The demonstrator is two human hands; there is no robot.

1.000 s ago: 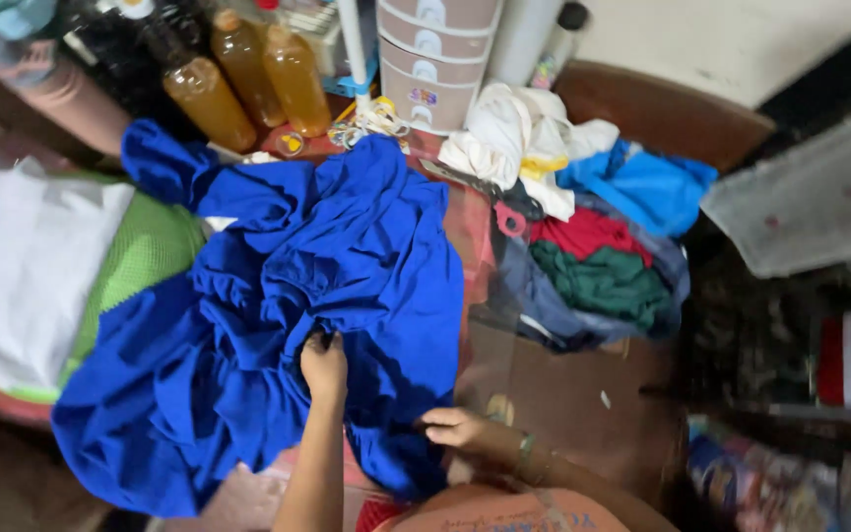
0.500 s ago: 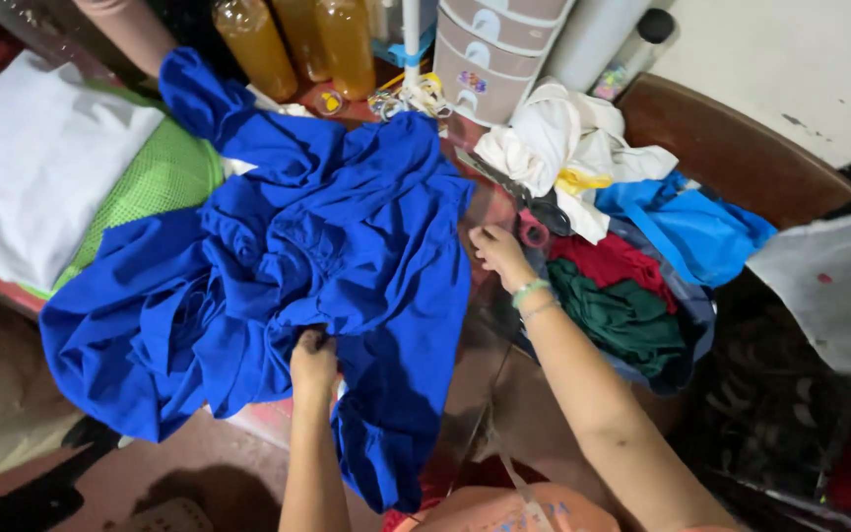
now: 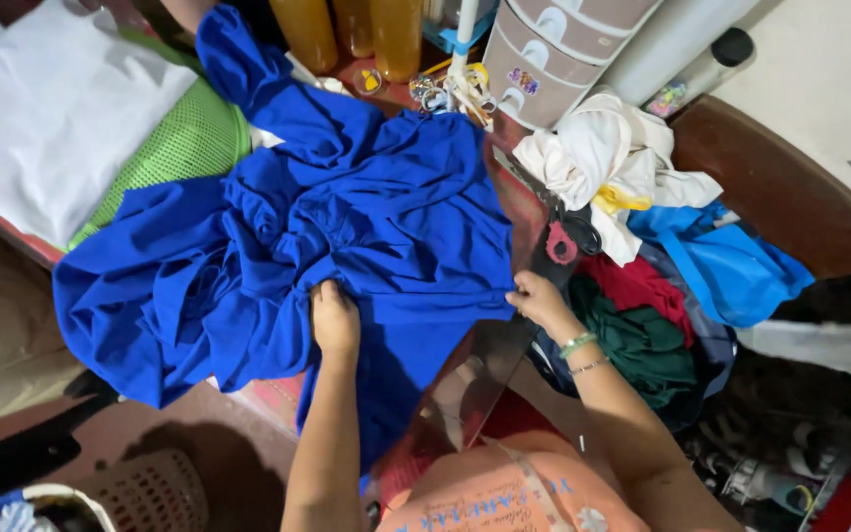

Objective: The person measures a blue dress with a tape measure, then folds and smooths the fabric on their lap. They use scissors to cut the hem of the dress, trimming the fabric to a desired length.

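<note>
A large blue cloth (image 3: 347, 227) lies crumpled across the table. My left hand (image 3: 334, 317) presses on a bunch of its folds near the front. My right hand (image 3: 539, 300) pinches the cloth's right edge, close to a pair of scissors with red-and-black handles (image 3: 563, 239) that lies on the table. Bracelets sit on my right wrist. A measuring tape hangs at my chest.
White cloth (image 3: 603, 163), light blue (image 3: 731, 266), red (image 3: 642, 286) and green fabric (image 3: 642, 345) are piled at the right. Amber bottles (image 3: 347, 30) and a small drawer unit (image 3: 554, 49) stand at the back. White fabric (image 3: 51, 108) over green mesh (image 3: 184, 148) lies left. A basket (image 3: 150, 488) sits below.
My right hand has slid from the cloth's upper right edge down to its lower right edge. The view has tilted further down; my left hand keeps its hold on the folds.
</note>
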